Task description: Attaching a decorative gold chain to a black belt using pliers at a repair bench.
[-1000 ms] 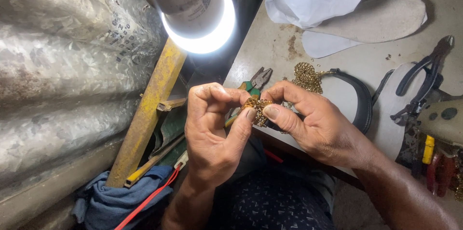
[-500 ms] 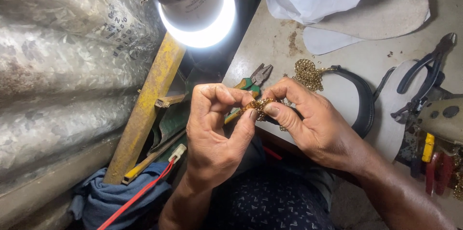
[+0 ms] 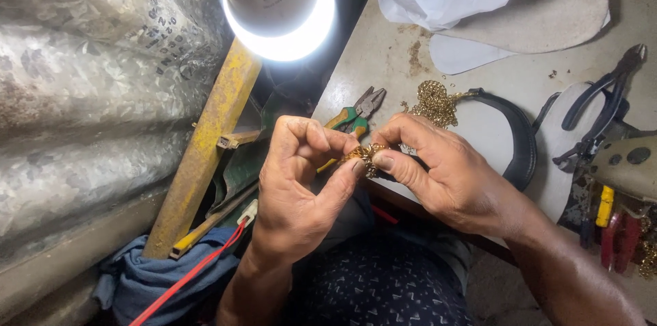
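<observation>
Looked steeply down from head height, close over the left hand (image 3: 298,182) and right hand (image 3: 441,175) above the lap, facing the table (image 3: 506,80) edge ahead-right, a lit bulb (image 3: 280,4) nearly at lens level.

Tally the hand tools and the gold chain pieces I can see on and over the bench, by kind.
Pliers: 2, green-handled pliers and black-handled pliers
Gold chain pieces: 2, chain piece pinched between left hand and right hand, chain pile on the bench
Total: 4
</observation>
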